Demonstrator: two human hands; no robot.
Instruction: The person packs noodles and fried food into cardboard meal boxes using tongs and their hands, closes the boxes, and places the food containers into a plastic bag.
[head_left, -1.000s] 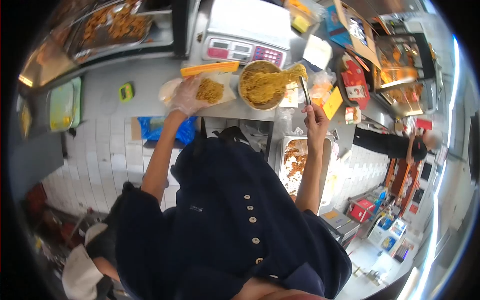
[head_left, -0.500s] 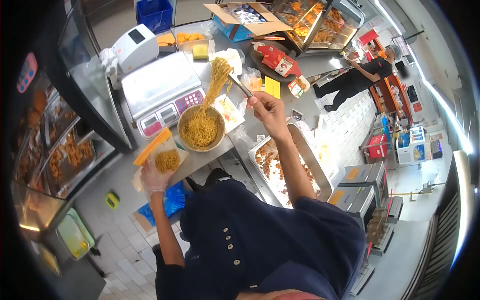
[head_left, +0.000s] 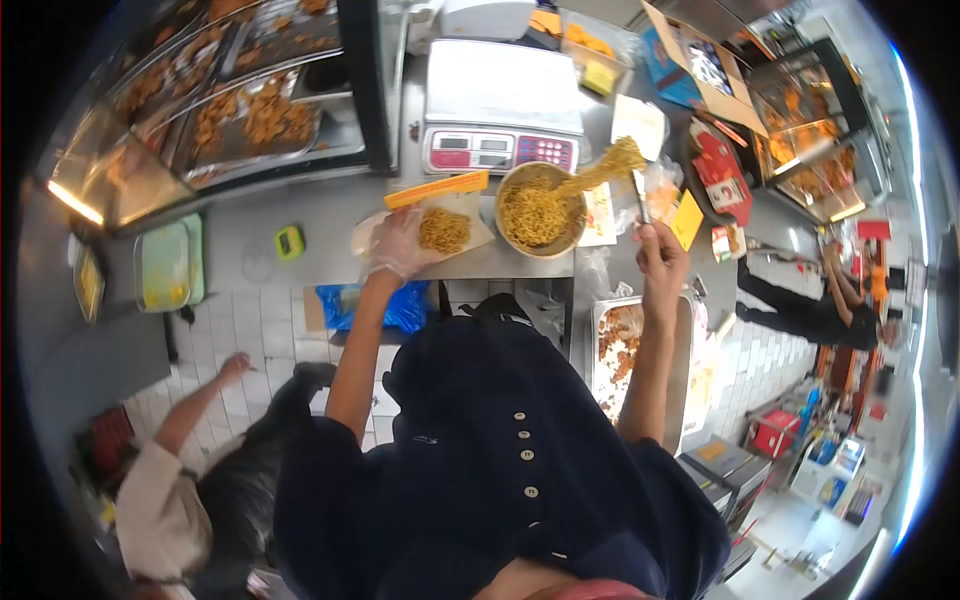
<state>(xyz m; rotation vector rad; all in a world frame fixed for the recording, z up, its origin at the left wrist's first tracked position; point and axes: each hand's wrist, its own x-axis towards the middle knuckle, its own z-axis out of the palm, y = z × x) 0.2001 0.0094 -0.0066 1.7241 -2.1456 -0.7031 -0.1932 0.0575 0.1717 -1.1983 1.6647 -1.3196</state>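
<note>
Pinching tongs (head_left: pixel 642 198) of noodles (head_left: pixel 622 156) in right hand (head_left: pixel 662 254), touching bag (head_left: pixel 480 234) with left hand (head_left: pixel 397 245), can't tell that grip tbh.

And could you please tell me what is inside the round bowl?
The bowl holds yellow noodles, with a bundle stretching over the rim towards the metal utensil in the right hand. Anything beneath the noodles is covered and cannot be seen.

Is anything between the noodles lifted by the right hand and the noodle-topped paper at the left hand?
Yes: the bowl sits between them, and the lifted noodles trail from the utensil in the right hand back into it. Nothing else is visible between the bowl and the paper at the left hand.
</note>
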